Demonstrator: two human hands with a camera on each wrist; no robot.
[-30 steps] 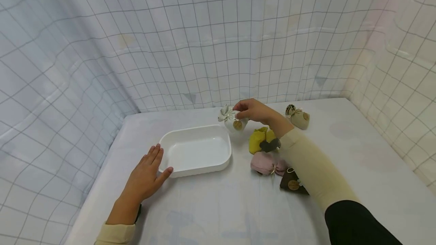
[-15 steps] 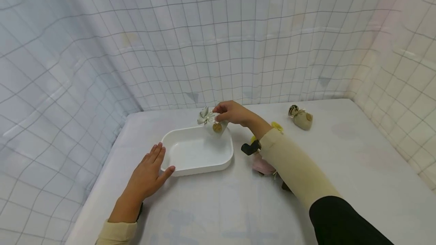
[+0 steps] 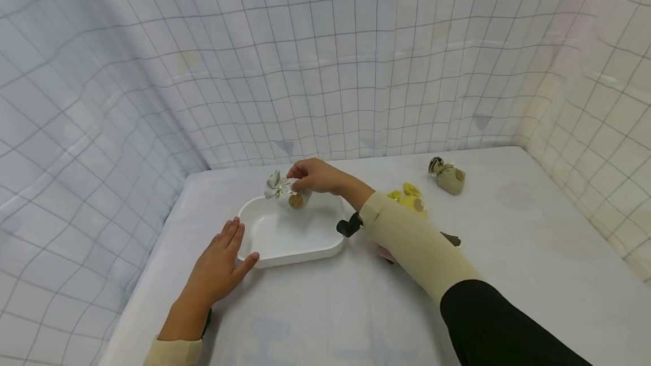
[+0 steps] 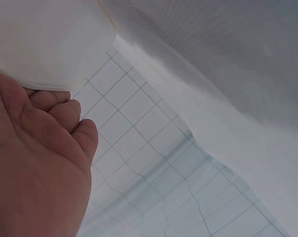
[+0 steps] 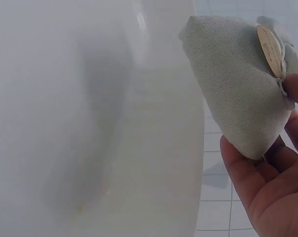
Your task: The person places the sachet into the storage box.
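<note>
One white bag (image 5: 233, 84) is up in the right hand (image 3: 317, 177), a bit left of center in the head view, over the far side of the tray (image 3: 285, 239). Fingers and thumb are clamped on it near the tied neck; in the right wrist shot you can see the cloth and its wooden tag (image 5: 270, 52) up close, at upper right. There's a shadow on the tray floor, so I'd say it's hanging above it, but can't swear it's not brushing the back rim.

Left hand (image 3: 216, 267) is parked at the tray's left end, lower left of the frame: fingers straight and together, thumb stuck out, touching the edge. From the left wrist cam I can't tell if the tips are hooked under it.

As for progress, looks early to me. Picking up the white one is done, letting go of it isn't, and I can't spot any bag lying in the tray. What's left sits on the table (image 3: 295, 315): a yellow bag (image 3: 414, 201) right of center, mostly behind the sleeve (image 3: 422, 242), a sliver of a pink bag (image 3: 385, 253) below it, a brown bit (image 3: 450, 239) I can't ID, and a beige bag (image 3: 450, 179) farther right and higher up, well apart.
</note>
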